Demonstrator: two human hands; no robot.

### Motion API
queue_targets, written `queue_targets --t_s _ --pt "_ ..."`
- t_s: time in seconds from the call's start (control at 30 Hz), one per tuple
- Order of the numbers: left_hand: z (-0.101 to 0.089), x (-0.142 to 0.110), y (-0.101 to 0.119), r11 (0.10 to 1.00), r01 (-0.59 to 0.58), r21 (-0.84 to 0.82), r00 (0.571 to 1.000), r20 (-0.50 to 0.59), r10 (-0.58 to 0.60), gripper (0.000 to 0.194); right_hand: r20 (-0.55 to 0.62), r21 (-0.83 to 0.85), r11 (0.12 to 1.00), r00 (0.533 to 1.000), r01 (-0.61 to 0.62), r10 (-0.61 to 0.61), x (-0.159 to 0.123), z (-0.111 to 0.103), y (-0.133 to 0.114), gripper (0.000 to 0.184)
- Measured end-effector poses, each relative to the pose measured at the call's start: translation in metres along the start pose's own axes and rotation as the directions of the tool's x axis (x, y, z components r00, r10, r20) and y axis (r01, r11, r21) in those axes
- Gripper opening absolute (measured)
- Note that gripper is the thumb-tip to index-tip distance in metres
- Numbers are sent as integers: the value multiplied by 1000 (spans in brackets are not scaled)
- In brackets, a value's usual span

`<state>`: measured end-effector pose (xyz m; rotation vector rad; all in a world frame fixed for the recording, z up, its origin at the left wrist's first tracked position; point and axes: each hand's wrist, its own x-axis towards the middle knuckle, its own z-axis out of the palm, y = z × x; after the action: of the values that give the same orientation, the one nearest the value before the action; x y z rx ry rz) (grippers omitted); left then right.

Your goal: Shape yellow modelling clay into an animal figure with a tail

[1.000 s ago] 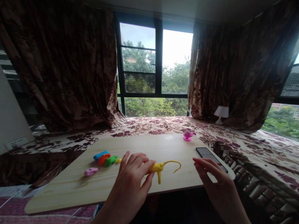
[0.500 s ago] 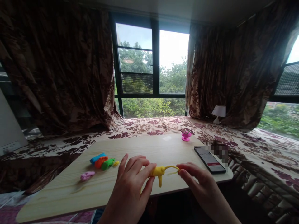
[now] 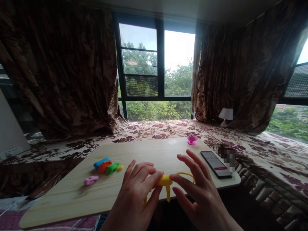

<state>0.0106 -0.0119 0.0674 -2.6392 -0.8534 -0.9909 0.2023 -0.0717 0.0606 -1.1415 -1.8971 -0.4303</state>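
My left hand [image 3: 138, 189] pinches a yellow modelling-clay figure [image 3: 165, 181] between thumb and fingers, just above the near edge of the light wooden table [image 3: 64, 195]. A stubby leg hangs down from the figure, and a long thin strand curves out from its right end. My right hand [image 3: 203, 186] is open with its fingers spread. Its index fingertip touches the right end of the yellow body, while the thumb stays apart below. The strand passes behind the right fingers, which partly hide it. Part of the figure is covered by my left fingers.
Blue [image 3: 101, 162], orange [image 3: 104, 167] and green [image 3: 112, 168] clay lumps sit together at left, beside a small yellow bit [image 3: 120, 167]. A pink clay piece [image 3: 91, 180] lies nearer. A pink knobbly stand [image 3: 192, 140] is at the back, a phone [image 3: 215, 164] at right.
My right hand has let go of the strand's tip, spread its fingers and moved left to the figure's body. The strand now curls downward. My left hand keeps its hold, slightly lower.
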Motion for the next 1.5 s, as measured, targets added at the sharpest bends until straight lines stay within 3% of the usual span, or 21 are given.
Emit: queue_targets --t_s 0.2,0.33,0.43,0.57,0.63,0.7,0.83,1.0,1.07,1.13,1.23,1.3,1.4,1.5 --pt "-6 3 4 999 19 40 1000 -19 -18 31 28 99 994 999 -46 43 -4 -5 4 35" --pt "-7 4 5 998 9 69 998 -69 -4 33 -10 306 922 967 -239 254 -9 -11 8 28" --pt "0 14 1 999 -6 43 998 -57 8 38 65 475 799 921 -368 385 -10 -6 18 17" --pt "28 41 -22 993 -59 -104 989 131 73 38 180 611 630 859 -479 479 -12 22 52 22" --pt "46 52 -37 987 -83 -140 975 196 110 35 274 606 531 782 -592 559 -16 43 73 23" --pt "64 58 -49 987 -101 -123 967 221 126 35 287 601 504 756 -621 588 -21 63 88 25" --pt "89 56 -58 987 -122 -103 963 230 143 37 325 615 463 741 -638 588 -27 92 100 27" --pt "97 48 -56 991 -93 -99 970 216 113 38 384 635 405 724 -657 572 -23 108 103 29" --pt "98 41 -57 994 -36 -98 984 170 53 39 403 629 390 711 -673 576 -23 112 106 31" --pt "102 31 -57 990 90 -107 993 81 -82 37 428 615 379 697 -691 576 -24 116 109 32" --pt "117 10 -54 948 296 -118 952 -41 -302 23 459 595 377 685 -710 565 -26 118 112 29" --pt "128 -1 -49 918 378 -120 918 -79 -388 20 473 589 385 689 -711 549 -27 119 112 24" --pt "140 -7 -39 887 440 -138 884 -105 -455 20 480 594 394 702 -702 527 -27 119 112 19" --pt "145 -4 -33 877 451 -164 877 -99 -470 20 475 604 393 709 -694 521 -26 122 111 18"
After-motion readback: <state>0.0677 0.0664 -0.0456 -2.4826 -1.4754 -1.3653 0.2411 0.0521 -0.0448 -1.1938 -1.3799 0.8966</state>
